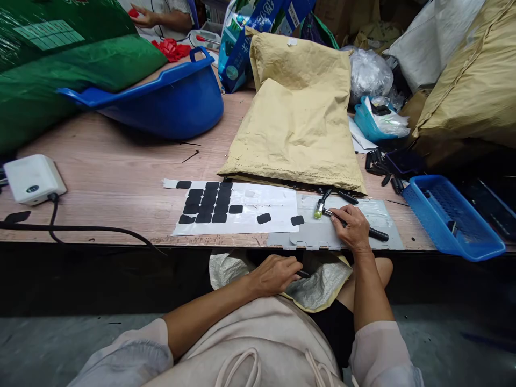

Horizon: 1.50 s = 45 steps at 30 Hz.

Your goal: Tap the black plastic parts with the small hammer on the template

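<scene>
My right hand (351,227) is closed around a small hammer (379,234) with a black handle. The hammer's head, with a yellow-green face, lies low over a grey sheet (387,217) at the table's front edge. Below that edge, my left hand (278,275) is closed on a small black piece (303,274), mostly hidden by the fingers, above an open woven sack (318,287) in my lap. Left of the hammer, a white backing sheet (278,196) carries several black rounded stickers (207,201). Another black piece (347,198) lies behind the hammer.
A large tan paper sack (296,118) lies behind the sheets. A blue basin (161,105) stands left of it, and a blue basket (455,215) at right. A cable runs from a white box (34,180) along the left edge. Another person's hand (145,17) shows at the back.
</scene>
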Tool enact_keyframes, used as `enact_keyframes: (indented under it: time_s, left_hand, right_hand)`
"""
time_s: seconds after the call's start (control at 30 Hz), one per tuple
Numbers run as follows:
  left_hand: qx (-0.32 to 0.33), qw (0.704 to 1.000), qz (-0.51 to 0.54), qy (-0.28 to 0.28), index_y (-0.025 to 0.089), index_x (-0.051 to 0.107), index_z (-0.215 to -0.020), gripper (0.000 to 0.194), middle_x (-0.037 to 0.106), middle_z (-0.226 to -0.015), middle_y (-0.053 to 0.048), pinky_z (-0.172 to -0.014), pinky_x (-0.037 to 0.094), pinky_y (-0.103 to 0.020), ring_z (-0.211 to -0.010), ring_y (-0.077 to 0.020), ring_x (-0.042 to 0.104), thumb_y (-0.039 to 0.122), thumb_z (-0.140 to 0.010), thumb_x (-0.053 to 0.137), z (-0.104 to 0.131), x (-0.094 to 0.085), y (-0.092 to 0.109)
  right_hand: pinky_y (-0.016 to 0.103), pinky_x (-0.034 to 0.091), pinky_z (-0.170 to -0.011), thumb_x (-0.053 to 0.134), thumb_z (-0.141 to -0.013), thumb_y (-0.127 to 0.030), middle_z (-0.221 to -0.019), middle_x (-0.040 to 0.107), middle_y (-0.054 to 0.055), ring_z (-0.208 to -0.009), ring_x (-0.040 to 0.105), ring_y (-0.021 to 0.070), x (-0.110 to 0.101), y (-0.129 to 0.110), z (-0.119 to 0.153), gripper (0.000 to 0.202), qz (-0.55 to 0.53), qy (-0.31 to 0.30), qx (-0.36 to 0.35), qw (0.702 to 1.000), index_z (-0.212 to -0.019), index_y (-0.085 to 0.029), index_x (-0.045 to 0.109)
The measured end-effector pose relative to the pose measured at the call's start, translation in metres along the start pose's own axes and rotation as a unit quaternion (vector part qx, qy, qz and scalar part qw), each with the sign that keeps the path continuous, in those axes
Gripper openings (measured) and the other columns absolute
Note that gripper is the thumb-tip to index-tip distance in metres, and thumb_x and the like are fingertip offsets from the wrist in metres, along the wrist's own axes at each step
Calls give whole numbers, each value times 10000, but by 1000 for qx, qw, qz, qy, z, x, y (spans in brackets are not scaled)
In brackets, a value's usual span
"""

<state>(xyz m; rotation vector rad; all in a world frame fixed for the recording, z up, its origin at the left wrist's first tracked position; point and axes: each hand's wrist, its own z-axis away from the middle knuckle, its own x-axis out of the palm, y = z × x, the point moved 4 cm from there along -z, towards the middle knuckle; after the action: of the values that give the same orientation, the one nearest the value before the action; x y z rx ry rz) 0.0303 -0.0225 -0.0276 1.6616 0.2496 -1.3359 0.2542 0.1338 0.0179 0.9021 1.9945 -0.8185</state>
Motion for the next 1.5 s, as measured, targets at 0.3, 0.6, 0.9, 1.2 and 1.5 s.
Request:
enact_keyframes:
  time_s: [0.3, 0.6, 0.9, 1.2, 1.5]
  left_hand:
    - [-199, 966, 123, -112, 225, 715, -1294, 330, 767, -1263, -114, -909, 552, -360, -1156, -305, 733, 294, -982, 630, 5, -6, -14]
    - [-180, 959, 45, 214, 184, 705, -1189, 217, 722, -1164, -94, -834, 533, -318, -1009, -229, 685, 264, -1003, 626, -70, -123, -35]
    - [-238, 930, -100, 260, 148, 677, -1160, 177, 723, -1107, -133, -883, 517, -354, -1059, -272, 651, 177, -989, 644, -124, -137, -76]
    - [-165, 948, 40, 270, 215, 730, -1075, 167, 700, -965, -38, -843, 534, -318, -934, -209, 658, 214, -908, 724, -71, -96, -60]
    - [-208, 937, 63, 273, 238, 772, -996, 187, 691, -937, -11, -802, 506, -303, -940, -197, 654, 275, -827, 845, -80, -91, -70]
  right_hand:
    - [318, 468, -799, 653, -936, -290, -879, 680, 28, -846, 586, 188, -1, -3, 1, 221, -2, 9, 0, 1000, -1051, -278, 841]
    - [325, 461, -808, 645, -943, -301, -887, 685, 35, -870, 588, 200, 1, -2, 2, 233, -7, 0, 8, 1000, -1071, -286, 839]
    - [322, 473, -799, 658, -934, -270, -880, 685, 27, -849, 585, 194, 0, -6, 3, 229, -11, 15, -12, 1000, -1082, -283, 832]
    - [328, 474, -812, 654, -944, -274, -892, 685, 31, -854, 583, 195, 2, -7, 5, 215, -19, 7, 2, 1000, -1073, -283, 826]
    - [330, 475, -819, 642, -944, -273, -900, 683, 36, -860, 586, 196, 4, -4, 4, 220, -27, -10, 23, 999, -1061, -289, 828]
